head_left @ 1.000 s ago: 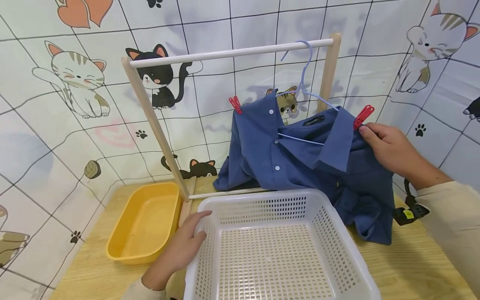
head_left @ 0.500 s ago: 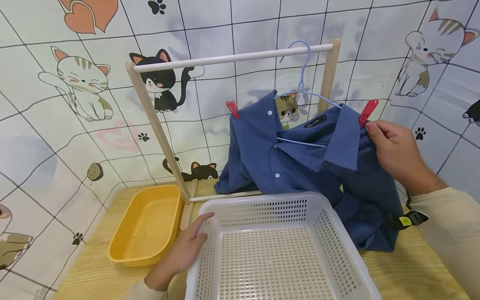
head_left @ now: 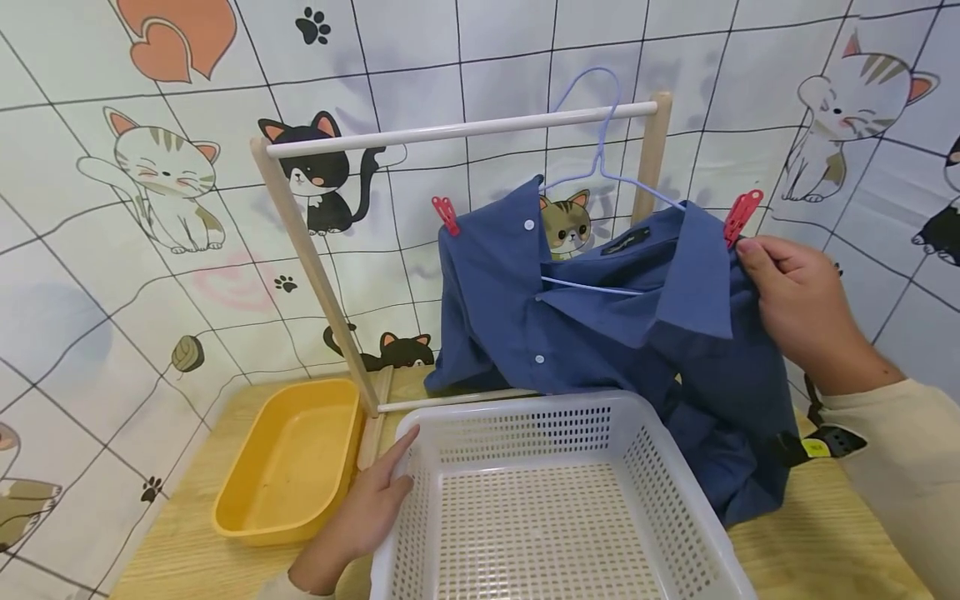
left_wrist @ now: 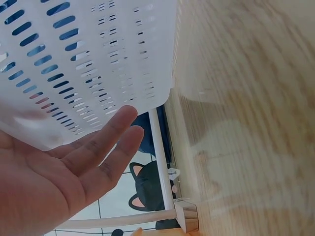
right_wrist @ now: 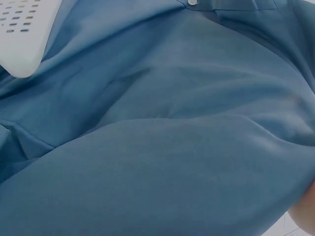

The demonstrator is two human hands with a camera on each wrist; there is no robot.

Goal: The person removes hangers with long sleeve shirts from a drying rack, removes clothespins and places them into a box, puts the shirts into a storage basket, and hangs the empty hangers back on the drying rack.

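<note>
In the head view, a blue button-up shirt (head_left: 495,292) is on a pale blue wire hanger (head_left: 600,154), with a red clothespin (head_left: 446,215) at its left shoulder and another red clothespin (head_left: 742,218) at its right. My right hand (head_left: 806,308) pinches the shirt's right shoulder just below that clothespin. The hanger's hook rises above the white rail (head_left: 450,131); whether it bears on the rail I cannot tell. My left hand (head_left: 367,508) lies at the left rim of a white perforated basket (head_left: 525,406). In the left wrist view, its fingers (left_wrist: 101,147) stretch loosely along the basket's outer wall.
A yellow tray (head_left: 288,462) sits on the wood-grain table (head_left: 172,533), left of the basket. The rack's wooden post (head_left: 315,275) stands behind them, with a patterned wall behind the rack. The shirt's lower part bunches behind and right of the basket.
The hanger hook now stands higher above the rail, and the shirt's left shoulder has shifted left. My right hand has moved slightly right with the right shoulder. My left hand stays at the rim.
</note>
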